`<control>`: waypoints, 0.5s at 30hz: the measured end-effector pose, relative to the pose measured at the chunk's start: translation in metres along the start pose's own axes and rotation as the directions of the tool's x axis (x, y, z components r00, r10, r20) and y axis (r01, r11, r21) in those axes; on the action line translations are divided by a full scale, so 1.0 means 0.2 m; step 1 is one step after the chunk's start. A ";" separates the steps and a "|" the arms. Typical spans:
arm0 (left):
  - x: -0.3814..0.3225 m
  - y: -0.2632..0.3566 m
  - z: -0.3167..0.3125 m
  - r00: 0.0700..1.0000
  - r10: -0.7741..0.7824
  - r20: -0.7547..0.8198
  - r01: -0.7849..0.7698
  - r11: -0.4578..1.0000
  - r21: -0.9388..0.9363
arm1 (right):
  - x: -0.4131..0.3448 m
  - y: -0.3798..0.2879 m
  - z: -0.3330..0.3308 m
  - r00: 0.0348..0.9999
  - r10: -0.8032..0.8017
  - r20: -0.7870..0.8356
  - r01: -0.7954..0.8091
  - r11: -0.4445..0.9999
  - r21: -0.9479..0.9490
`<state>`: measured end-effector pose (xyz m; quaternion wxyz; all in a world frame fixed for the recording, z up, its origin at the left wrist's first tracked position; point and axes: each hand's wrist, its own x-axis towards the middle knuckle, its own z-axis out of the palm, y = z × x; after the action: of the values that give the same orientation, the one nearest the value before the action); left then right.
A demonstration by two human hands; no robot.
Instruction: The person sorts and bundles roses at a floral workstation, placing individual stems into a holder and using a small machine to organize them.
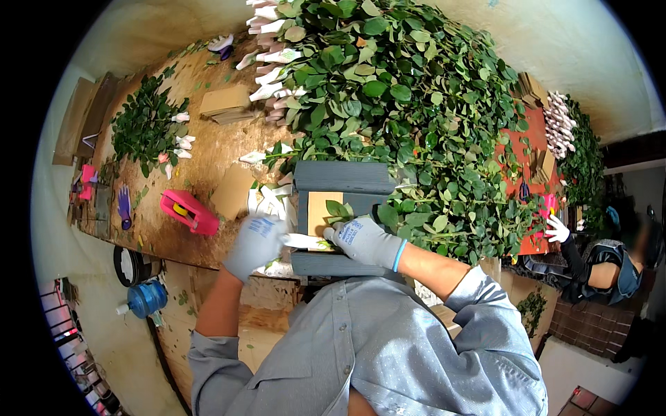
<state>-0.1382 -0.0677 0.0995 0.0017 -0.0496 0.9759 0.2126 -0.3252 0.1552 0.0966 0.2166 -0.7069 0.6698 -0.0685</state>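
Note:
In a grey glove, my right hand point(361, 240) grips a rose point(307, 242) just behind its bud, which wears a white mesh sleeve. The rose lies crosswise over a cardboard sheet point(318, 208) set in a dark grey ribbed holder point(343, 177). My left hand point(258, 244), also gloved and blurred, is at the tip of the sleeve; whether its fingers grip the tip cannot be made out. Several loose white mesh sleeves point(271, 202) lie just beyond the left hand. Green leaves stick up beside the right thumb.
A big heap of sleeved roses point(395, 88) covers the table's far side. To the left are a pink tape dispenser point(190, 212), cardboard sheets point(226, 101), a smaller rose pile point(145, 125) and a purple glove point(124, 207). A co-worker's white-gloved hand point(558, 229) is at right.

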 end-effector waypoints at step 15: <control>-0.18 0.42 -0.02 0.974 -0.114 -0.195 0.096 0.990 -0.099 | 0.00 -0.03 -0.01 0.996 -0.066 0.058 0.076 0.982 -0.175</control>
<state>-0.1110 0.0099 0.1379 -0.0876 -0.1225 0.9566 0.2494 -0.3202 0.1558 0.1009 0.1675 -0.7484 0.6417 0.0021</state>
